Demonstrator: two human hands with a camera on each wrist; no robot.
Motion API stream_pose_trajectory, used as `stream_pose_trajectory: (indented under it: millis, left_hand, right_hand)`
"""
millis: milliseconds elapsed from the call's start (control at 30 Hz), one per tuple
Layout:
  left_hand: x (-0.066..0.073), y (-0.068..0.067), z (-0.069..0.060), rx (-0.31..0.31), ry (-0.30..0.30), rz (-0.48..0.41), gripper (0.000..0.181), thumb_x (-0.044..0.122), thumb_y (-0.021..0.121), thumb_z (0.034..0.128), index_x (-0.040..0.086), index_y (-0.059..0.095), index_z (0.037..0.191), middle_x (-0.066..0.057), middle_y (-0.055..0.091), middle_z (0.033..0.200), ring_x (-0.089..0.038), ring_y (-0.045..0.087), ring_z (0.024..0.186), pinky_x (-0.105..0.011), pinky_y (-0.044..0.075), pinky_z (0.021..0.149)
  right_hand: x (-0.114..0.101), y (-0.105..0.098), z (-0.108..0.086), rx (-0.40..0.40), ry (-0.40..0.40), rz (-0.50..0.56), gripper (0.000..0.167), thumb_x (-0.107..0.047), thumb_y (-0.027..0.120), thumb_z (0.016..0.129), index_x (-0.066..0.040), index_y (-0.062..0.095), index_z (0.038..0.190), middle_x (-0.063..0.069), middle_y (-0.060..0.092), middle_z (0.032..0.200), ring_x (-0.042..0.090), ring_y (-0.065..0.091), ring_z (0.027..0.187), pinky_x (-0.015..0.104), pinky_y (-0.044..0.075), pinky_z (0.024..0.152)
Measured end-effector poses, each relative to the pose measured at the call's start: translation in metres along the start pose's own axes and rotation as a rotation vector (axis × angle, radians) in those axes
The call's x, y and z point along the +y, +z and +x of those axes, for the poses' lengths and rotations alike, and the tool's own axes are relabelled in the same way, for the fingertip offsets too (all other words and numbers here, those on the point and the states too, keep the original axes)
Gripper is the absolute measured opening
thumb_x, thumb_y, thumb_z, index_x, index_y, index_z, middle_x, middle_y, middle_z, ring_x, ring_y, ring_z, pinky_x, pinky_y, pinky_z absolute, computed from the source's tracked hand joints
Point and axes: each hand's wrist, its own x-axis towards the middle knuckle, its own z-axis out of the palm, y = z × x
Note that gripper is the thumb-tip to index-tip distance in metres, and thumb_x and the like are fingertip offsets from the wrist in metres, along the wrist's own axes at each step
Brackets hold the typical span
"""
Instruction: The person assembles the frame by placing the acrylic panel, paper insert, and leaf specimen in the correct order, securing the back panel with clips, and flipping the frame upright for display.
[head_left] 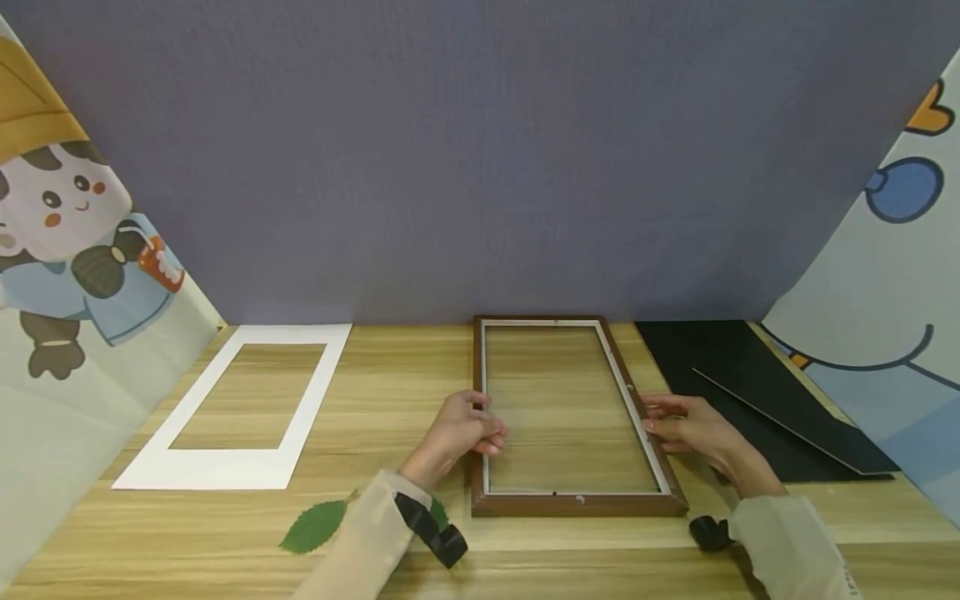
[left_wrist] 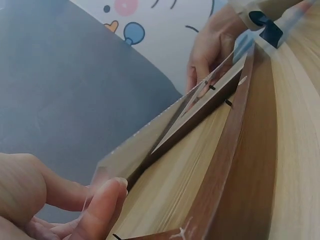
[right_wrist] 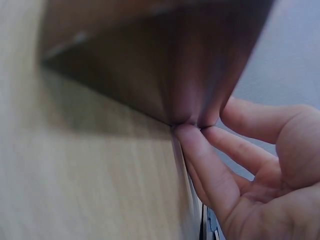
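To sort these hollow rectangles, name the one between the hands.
The brown rectangular frame; the flat white rectangular mat lies left of the left hand.

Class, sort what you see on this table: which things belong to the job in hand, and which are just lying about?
Job in hand, it seems:
brown frame, touched by the right hand
clear sheet, pinched by the left hand

Lying about, unheld:
white mat
black board
green leaf
(mat and board may belong to the frame)

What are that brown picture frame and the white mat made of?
The picture frame looks like wood or wood-look moulding, brown and glossy; its side seems to mirror the fingers. The white mat looks like matte card: thin, flat, evenly coloured, with a crisply cut window.
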Motion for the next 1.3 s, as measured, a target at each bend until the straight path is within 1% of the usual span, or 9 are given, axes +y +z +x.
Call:
stream_pose_trajectory:
  millis: [233,433,700,833,1000,1067,1133,1200,1300]
  left_hand:
    - [-0.0006,0.0007,0.0009,0.008,0.02,0.024,0.05,-0.009,0.055,0.0891,-0.014,0.034,0.134,-0.022,0.068,0.088,-0.008,0.061,0.055,-0.017,0.054,0.051]
    - [0.0011,0.0018,-0.0006,0.029,0.039,0.033,0.048,-0.011,0.054,0.0882,-0.014,0.035,0.133,-0.022,0.068,0.085,-0.007,0.06,0.054,-0.017,0.053,0.049]
    - [0.0034,0.0046,-0.0018,0.053,0.059,0.031,0.047,-0.012,0.055,0.0869,-0.014,0.037,0.13,-0.02,0.065,0.081,-0.008,0.058,0.053,-0.019,0.053,0.048]
    - [0.0032,0.0056,-0.0011,0.054,0.044,0.051,0.053,-0.01,0.058,0.0861,-0.014,0.035,0.134,-0.02,0.066,0.082,-0.009,0.059,0.053,-0.02,0.054,0.049]
    - [0.0008,0.0049,-0.0004,0.035,0.021,0.076,0.069,-0.01,0.059,0.0859,-0.01,0.022,0.144,-0.02,0.065,0.083,-0.011,0.06,0.054,-0.023,0.056,0.052]
    - [0.0006,0.0049,-0.0001,0.024,0.022,0.102,0.072,-0.01,0.059,0.0862,-0.009,0.018,0.146,-0.02,0.065,0.083,-0.011,0.06,0.054,-0.024,0.057,0.053]
    - [0.0014,0.0053,0.0,0.02,0.035,0.158,0.072,-0.008,0.058,0.087,-0.009,0.017,0.147,-0.02,0.066,0.08,-0.01,0.059,0.052,-0.024,0.055,0.05]
    - [0.0038,0.0058,-0.0009,0.025,0.042,0.238,0.071,-0.005,0.059,0.0874,-0.011,0.018,0.146,-0.019,0.067,0.076,-0.009,0.056,0.048,-0.021,0.051,0.045]
    - [0.0072,0.006,-0.0017,0.043,0.048,0.341,0.069,-0.002,0.059,0.0869,-0.012,0.023,0.144,-0.013,0.066,0.064,-0.008,0.048,0.043,-0.017,0.04,0.039]
  right_hand:
    - [0.0012,0.0005,-0.001,-0.005,-0.021,0.003,0.064,-0.018,0.064,0.091,0.007,0.035,0.142,0.029,0.047,0.126,0.019,0.061,0.099,0.041,0.057,0.081]
    - [0.0007,-0.0001,-0.0009,-0.017,-0.037,0.012,0.064,-0.017,0.064,0.091,0.008,0.034,0.142,0.032,0.045,0.128,0.02,0.061,0.1,0.041,0.057,0.081]
    - [0.0007,-0.0006,-0.0006,-0.019,-0.029,0.017,0.064,-0.016,0.064,0.091,0.008,0.034,0.142,0.032,0.046,0.128,0.02,0.062,0.1,0.039,0.057,0.08]
    - [0.0019,-0.0008,-0.0003,-0.014,-0.024,0.015,0.065,-0.016,0.064,0.091,0.008,0.034,0.142,0.031,0.046,0.128,0.019,0.062,0.099,0.039,0.057,0.08]
    - [0.0029,-0.0009,0.0,-0.016,-0.035,0.013,0.065,-0.016,0.064,0.091,0.009,0.034,0.142,0.031,0.046,0.128,0.019,0.063,0.099,0.04,0.057,0.08]
    - [0.0027,-0.0013,-0.0005,-0.017,-0.036,0.011,0.065,-0.017,0.064,0.091,0.009,0.034,0.142,0.031,0.046,0.127,0.019,0.063,0.099,0.04,0.058,0.08]
    - [0.0026,-0.0018,-0.0008,-0.018,-0.038,0.009,0.065,-0.017,0.064,0.091,0.009,0.034,0.142,0.031,0.046,0.127,0.02,0.063,0.099,0.04,0.058,0.08]
    - [0.0023,-0.0019,-0.0011,-0.018,-0.035,0.011,0.065,-0.017,0.064,0.091,0.009,0.034,0.142,0.031,0.046,0.127,0.02,0.063,0.1,0.04,0.058,0.08]
    - [0.0017,-0.002,-0.0014,-0.018,-0.031,0.016,0.065,-0.017,0.064,0.091,0.009,0.034,0.142,0.031,0.046,0.128,0.019,0.063,0.1,0.04,0.057,0.08]
